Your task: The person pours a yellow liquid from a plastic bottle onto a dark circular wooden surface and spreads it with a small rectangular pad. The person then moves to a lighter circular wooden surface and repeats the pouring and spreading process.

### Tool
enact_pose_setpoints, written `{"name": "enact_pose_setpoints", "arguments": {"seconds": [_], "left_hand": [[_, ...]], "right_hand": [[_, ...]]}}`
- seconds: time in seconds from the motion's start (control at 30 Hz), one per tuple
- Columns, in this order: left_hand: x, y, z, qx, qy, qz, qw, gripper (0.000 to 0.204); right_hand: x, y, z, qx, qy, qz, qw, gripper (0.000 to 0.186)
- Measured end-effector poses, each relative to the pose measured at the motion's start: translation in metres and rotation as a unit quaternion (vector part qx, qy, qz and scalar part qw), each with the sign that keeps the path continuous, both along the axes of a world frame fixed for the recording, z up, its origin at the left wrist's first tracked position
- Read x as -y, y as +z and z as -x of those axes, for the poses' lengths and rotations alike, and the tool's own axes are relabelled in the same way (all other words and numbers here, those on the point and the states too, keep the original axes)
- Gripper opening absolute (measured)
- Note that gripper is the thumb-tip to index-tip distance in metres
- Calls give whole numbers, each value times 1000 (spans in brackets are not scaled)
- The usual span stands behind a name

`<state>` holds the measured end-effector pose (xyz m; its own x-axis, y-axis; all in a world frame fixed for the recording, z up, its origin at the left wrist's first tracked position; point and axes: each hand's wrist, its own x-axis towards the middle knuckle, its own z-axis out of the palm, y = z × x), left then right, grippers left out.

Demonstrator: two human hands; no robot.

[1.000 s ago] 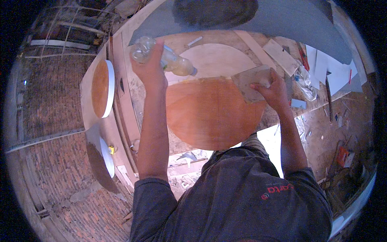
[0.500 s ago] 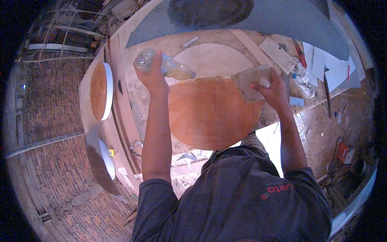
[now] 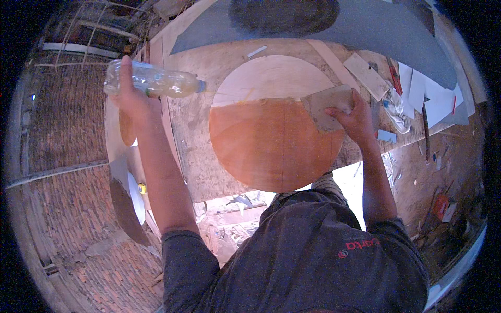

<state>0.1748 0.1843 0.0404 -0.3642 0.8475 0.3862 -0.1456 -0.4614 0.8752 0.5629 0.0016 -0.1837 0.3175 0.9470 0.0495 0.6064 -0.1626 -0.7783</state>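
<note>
A round wooden disc (image 3: 261, 146) lies on the worktable in front of me; its near part is orange-brown and its far part is pale. Out to the left, my left hand (image 3: 133, 96) grips a clear plastic bottle (image 3: 175, 83) with some yellowish liquid in it. The bottle lies nearly level, its blue neck toward the disc and apart from it. My right hand (image 3: 357, 117) pinches a flat grey-beige spreader plate (image 3: 326, 107) over the disc's right edge. A thin yellowish streak (image 3: 242, 98) crosses the pale part near the colour boundary.
Dark grey sheet material (image 3: 365, 39) with a black patch spans the far side. At right lie a pale board (image 3: 365, 75), a crumpled white cloth (image 3: 396, 112), red-handled pliers (image 3: 395, 78) and white sheets. A yellow tape measure (image 3: 142, 188) sits at left.
My left hand has swung the bottle left, away from above the disc, uncovering the disc's left edge. My right hand stays almost in place with the spreader plate.
</note>
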Motion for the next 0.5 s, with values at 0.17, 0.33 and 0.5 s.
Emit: {"name": "enact_pose_setpoints", "arguments": {"seconds": [0.17,0.33,0.5], "left_hand": [[-5,18,31,-2,-2,-11,1000,34],[-3,11,26,28,33,3,999,32],[-27,-38,58,-5,60,13,998,36]], "right_hand": [[-2,2,7,0,8,-11,1000,59],[-2,5,10,1,16,-11,1000,55],[2,26,21,-71,4,12,997,52]]}}
